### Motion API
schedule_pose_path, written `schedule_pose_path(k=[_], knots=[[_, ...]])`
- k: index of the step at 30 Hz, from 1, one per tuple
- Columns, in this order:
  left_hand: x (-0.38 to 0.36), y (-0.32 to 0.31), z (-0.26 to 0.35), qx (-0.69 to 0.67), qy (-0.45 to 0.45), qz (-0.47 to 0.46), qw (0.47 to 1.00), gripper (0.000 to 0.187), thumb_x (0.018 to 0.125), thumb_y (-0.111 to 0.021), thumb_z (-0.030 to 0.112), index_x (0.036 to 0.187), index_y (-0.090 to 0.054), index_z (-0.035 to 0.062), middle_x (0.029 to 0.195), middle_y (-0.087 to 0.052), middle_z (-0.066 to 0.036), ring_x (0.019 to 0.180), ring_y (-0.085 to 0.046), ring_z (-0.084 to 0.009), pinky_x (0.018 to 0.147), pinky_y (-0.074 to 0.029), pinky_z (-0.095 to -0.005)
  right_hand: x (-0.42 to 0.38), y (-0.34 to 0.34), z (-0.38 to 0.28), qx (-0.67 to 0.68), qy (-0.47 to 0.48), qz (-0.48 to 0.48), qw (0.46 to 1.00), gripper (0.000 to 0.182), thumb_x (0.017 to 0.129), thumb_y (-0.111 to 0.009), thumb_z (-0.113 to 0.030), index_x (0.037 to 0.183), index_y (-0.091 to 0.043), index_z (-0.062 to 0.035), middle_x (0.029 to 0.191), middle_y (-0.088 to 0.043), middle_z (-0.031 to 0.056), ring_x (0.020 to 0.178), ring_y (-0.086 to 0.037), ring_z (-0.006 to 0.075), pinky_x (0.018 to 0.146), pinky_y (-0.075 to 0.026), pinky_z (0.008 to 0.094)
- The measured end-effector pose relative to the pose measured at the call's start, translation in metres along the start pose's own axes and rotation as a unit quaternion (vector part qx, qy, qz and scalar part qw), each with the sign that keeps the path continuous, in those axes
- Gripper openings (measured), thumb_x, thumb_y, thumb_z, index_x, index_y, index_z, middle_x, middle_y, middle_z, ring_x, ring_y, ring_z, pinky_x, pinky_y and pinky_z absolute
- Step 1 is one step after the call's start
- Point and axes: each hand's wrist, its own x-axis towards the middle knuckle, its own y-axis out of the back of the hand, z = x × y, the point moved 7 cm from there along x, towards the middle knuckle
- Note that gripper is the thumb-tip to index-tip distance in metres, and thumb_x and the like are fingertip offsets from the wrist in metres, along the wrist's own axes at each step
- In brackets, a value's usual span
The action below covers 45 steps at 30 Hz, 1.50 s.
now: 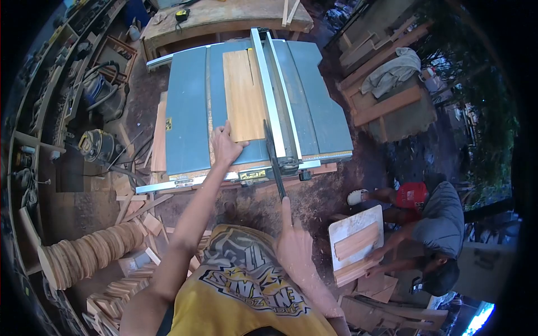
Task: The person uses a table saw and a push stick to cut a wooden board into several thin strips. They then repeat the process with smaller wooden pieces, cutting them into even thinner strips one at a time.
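A flat wooden board [242, 95] lies on the blue-grey top of a table saw [188, 112], alongside the long metal rip fence [269, 95]. A thin dark slit shows in the board's far part, near the fence. My left hand [225, 148] holds the board's near left corner, its thumb along the near edge and its fingers at the left side. In my right hand [294, 243], closer to my body, is a black push stick [274, 159], with the index finger stretched along it. The stick's far end meets the board's near right corner beside the fence.
Behind the saw stands a wooden workbench [224, 22] with a tape measure [182, 15]. Shop vacuums [98, 145] and stacked wooden discs [92, 252] are at left. On the right, another person [440, 224] bends over a pale board [342, 232] with wood pieces on it.
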Motion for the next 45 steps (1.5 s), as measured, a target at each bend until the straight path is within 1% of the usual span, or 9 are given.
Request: schedule_pose_path(k=[3, 7, 10, 18, 21, 24, 34, 40, 45], knots=[[-0.004, -0.006, -0.011, -0.016, -0.055, 0.129, 0.990, 0.087, 0.063, -0.092, 0.022, 0.136, -0.054, -0.0064, 0.122, -0.060, -0.017, 0.108, -0.060, -0.0287, 0.098, -0.048, -0.0367, 0.006, -0.001, -0.007, -0.004, -0.008, -0.006, 1.000, 0.090, 0.074, -0.064, 0.002, 0.154, -0.022, -0.0002, 0.089, -0.062, 0.0305, 0.071, -0.066, 0.0464, 0.063, -0.054, 0.0518], [0.014, 0.000, -0.015, -0.062, -0.073, 0.100, 0.990, 0.077, 0.065, -0.091, 0.017, 0.130, -0.059, -0.0083, 0.117, -0.064, -0.017, 0.097, -0.065, -0.0296, 0.091, -0.052, -0.0367, 0.015, -0.001, -0.008, -0.019, 0.027, 0.024, 0.999, 0.092, 0.075, -0.062, -0.002, 0.155, -0.018, 0.0018, 0.085, -0.063, 0.0333, 0.061, -0.067, 0.0429, 0.054, -0.055, 0.0487], [0.024, 0.005, -0.009, -0.086, -0.054, 0.069, 0.992, 0.076, 0.065, -0.091, 0.020, 0.128, -0.060, -0.0085, 0.121, -0.062, -0.021, 0.113, -0.059, -0.0336, 0.099, -0.048, -0.0391, 0.027, -0.002, -0.013, -0.022, 0.031, 0.039, 0.999, 0.091, 0.075, -0.061, -0.001, 0.155, -0.018, 0.0017, 0.085, -0.063, 0.0345, 0.062, -0.067, 0.0443, 0.055, -0.055, 0.0498], [0.060, 0.012, -0.001, -0.018, -0.075, 0.095, 0.993, 0.076, 0.062, -0.092, 0.022, 0.125, -0.062, -0.0073, 0.116, -0.064, -0.020, 0.111, -0.059, -0.0337, 0.099, -0.045, -0.0394, 0.062, 0.005, -0.019, -0.020, 0.052, 0.058, 0.997, 0.087, 0.075, -0.060, 0.001, 0.153, -0.021, 0.0045, 0.089, -0.063, 0.0381, 0.067, -0.067, 0.0471, 0.059, -0.055, 0.0525], [0.077, 0.014, 0.001, -0.044, -0.062, 0.078, 0.994, 0.075, 0.062, -0.092, 0.020, 0.125, -0.062, -0.0081, 0.114, -0.065, -0.022, 0.108, -0.061, -0.0350, 0.097, -0.047, -0.0406, 0.076, 0.011, -0.025, -0.028, 0.024, 0.043, 0.998, 0.080, 0.079, -0.060, 0.000, 0.151, -0.026, 0.0074, 0.084, -0.063, 0.0306, 0.070, -0.066, 0.0456, 0.063, -0.054, 0.0509], [0.091, 0.014, 0.001, -0.064, -0.062, 0.075, 0.993, 0.074, 0.063, -0.091, 0.018, 0.125, -0.061, -0.0090, 0.112, -0.066, -0.024, 0.106, -0.063, -0.0364, 0.095, -0.049, -0.0416, 0.089, 0.013, -0.028, -0.020, 0.022, 0.034, 0.999, 0.075, 0.082, -0.058, -0.001, 0.150, -0.028, 0.0072, 0.084, -0.063, 0.0307, 0.071, -0.066, 0.0452, 0.063, -0.054, 0.0505], [0.139, 0.009, -0.003, -0.053, -0.061, 0.078, 0.994, 0.077, 0.063, -0.091, 0.017, 0.128, -0.059, -0.0088, 0.111, -0.066, -0.025, 0.107, -0.063, -0.0381, 0.096, -0.050, -0.0428, 0.130, 0.021, -0.035, -0.035, 0.017, 0.017, 0.999, 0.083, 0.080, -0.065, -0.005, 0.152, -0.024, 0.0057, 0.087, -0.065, 0.0322, 0.074, -0.069, 0.0455, 0.064, -0.056, 0.0511], [0.165, 0.013, 0.004, -0.037, -0.050, 0.031, 0.998, 0.076, 0.063, -0.091, 0.017, 0.131, -0.061, 0.0004, 0.111, -0.065, -0.026, 0.104, -0.064, -0.0402, 0.094, -0.051, -0.0457, 0.154, 0.027, -0.042, -0.053, 0.018, 0.037, 0.998, 0.078, 0.079, -0.061, 0.002, 0.150, -0.029, 0.0070, 0.076, -0.064, 0.0260, 0.071, -0.068, 0.0407, 0.065, -0.055, 0.0490], [0.187, 0.010, 0.004, -0.030, -0.104, 0.065, 0.992, 0.070, 0.067, -0.089, 0.017, 0.132, -0.063, 0.0075, 0.115, -0.064, -0.024, 0.109, -0.061, -0.0368, 0.099, -0.048, -0.0425, 0.173, 0.031, -0.046, -0.055, 0.030, 0.057, 0.996, 0.076, 0.078, -0.060, 0.004, 0.148, -0.032, 0.0076, 0.071, -0.061, 0.0235, 0.069, -0.067, 0.0393, 0.064, -0.054, 0.0478]])
